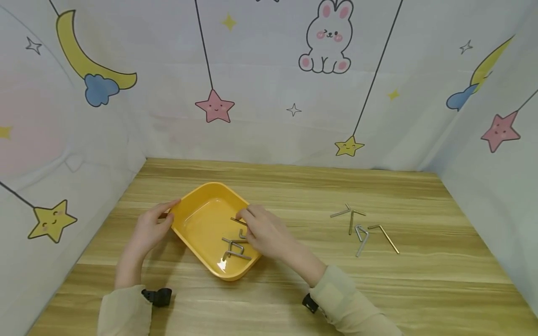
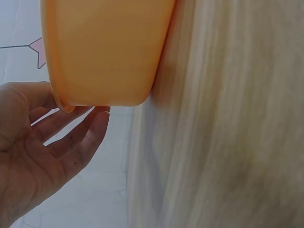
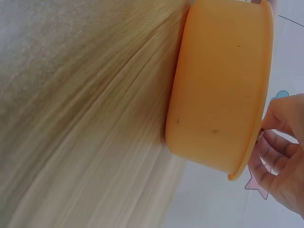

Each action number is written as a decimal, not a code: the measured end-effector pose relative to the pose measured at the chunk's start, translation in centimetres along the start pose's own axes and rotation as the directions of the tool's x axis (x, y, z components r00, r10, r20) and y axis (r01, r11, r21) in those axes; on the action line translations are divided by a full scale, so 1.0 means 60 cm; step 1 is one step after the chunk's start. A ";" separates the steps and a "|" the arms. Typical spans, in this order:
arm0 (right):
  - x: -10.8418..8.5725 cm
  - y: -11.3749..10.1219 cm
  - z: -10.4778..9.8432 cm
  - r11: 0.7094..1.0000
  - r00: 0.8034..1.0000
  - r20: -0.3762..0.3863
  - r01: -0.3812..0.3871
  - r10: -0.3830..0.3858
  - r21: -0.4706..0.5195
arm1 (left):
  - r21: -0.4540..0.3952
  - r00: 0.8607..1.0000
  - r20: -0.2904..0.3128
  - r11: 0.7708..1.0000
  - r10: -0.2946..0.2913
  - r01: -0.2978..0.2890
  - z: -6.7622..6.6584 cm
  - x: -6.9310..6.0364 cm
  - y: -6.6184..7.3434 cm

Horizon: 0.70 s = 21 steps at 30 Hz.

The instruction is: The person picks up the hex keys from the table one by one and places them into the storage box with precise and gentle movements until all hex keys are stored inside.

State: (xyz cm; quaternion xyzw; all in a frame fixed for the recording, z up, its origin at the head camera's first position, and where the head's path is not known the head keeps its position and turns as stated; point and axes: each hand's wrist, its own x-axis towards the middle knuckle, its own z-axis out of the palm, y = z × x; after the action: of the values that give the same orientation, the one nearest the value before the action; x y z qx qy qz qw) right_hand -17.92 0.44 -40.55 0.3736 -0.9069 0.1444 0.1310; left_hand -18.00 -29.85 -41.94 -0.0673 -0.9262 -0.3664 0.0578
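Note:
A yellow plastic bin point(image 1: 197, 233) stands at an angle on the table, with several metal hex keys point(image 1: 237, 254) lying in its near right part. My left hand point(image 1: 150, 226) holds the bin's left corner. In the left wrist view, fingertips point(image 2: 102, 114) touch the outside of its wall, beside the rim. Over the right rim reaches my right hand point(image 1: 269, 232), its thumb and fingers pinching an L-shaped hex key point(image 1: 237, 220) above the bin floor. In the right wrist view the bin wall point(image 3: 218, 90) hides most of that key.
Several more hex keys, silver and brassy, lie loose on the wood-grain table point(image 1: 336, 289) right of the bin; one brassy key point(image 1: 388, 238) is farthest right. White printed cloth point(image 1: 269, 135) stands behind and along both sides of the table.

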 end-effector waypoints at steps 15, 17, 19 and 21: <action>0.013 0.002 0.018 1.000 0.990 0.140 -0.031 0.030 0.000 | -0.002 1.000 -0.018 1.000 0.011 -0.012 0.001 0.000 -0.004; 0.015 0.003 0.022 1.000 0.990 0.138 -0.021 0.022 -0.006 | -0.002 1.000 -0.016 1.000 0.011 -0.011 0.001 0.000 -0.003; 0.018 0.004 0.025 1.000 0.992 0.128 -0.008 0.009 -0.010 | -0.001 1.000 -0.014 1.000 0.008 -0.008 0.001 0.000 -0.003; 0.021 0.004 0.028 1.000 0.993 0.118 0.008 -0.006 -0.021 | -0.004 1.000 -0.012 1.000 0.007 -0.007 0.000 -0.001 -0.003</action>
State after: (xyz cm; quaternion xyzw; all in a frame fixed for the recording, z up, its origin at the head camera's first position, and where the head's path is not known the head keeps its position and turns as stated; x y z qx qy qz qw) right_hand -19.18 -0.82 -41.72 0.3834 -0.9132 0.1119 0.0815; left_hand -17.99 -29.96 -42.06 -0.0681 -0.9249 -0.3684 0.0646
